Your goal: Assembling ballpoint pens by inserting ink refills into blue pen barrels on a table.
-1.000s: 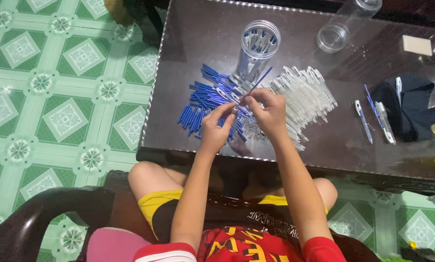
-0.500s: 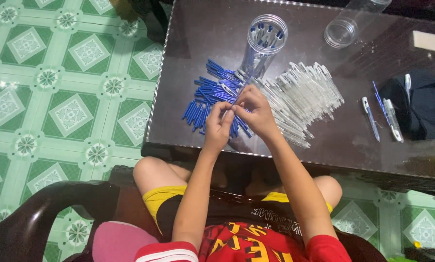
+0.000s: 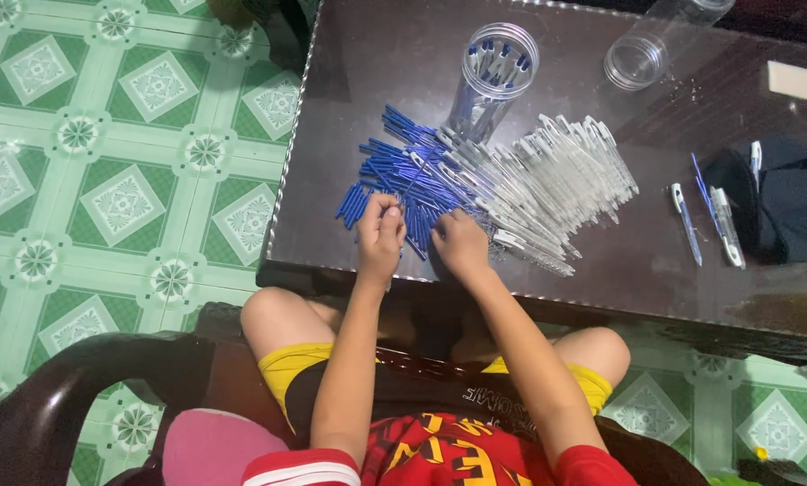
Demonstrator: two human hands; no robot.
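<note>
A heap of blue pen parts (image 3: 403,184) lies on the dark glass table (image 3: 349,81), with a fan of clear pen barrels (image 3: 556,184) spread to its right. My left hand (image 3: 381,238) rests on the near edge of the blue heap, its fingers curled around a blue part. A little to the right, my right hand (image 3: 460,243) presses its bent fingers into the pile where blue parts meet clear barrels. What it holds is hidden. A tall clear jar (image 3: 493,76) with several blue-tipped pens stands behind the heap.
A second clear jar (image 3: 642,54) stands at the far right of the table, near a white block (image 3: 793,81). A dark cloth (image 3: 772,198) and two loose pens (image 3: 687,220) lie at the right. A dark chair arm (image 3: 80,378) curves over the green tiled floor (image 3: 107,180).
My hands were together above the pile, working on one pen. They have dropped onto the pile and moved slightly apart.
</note>
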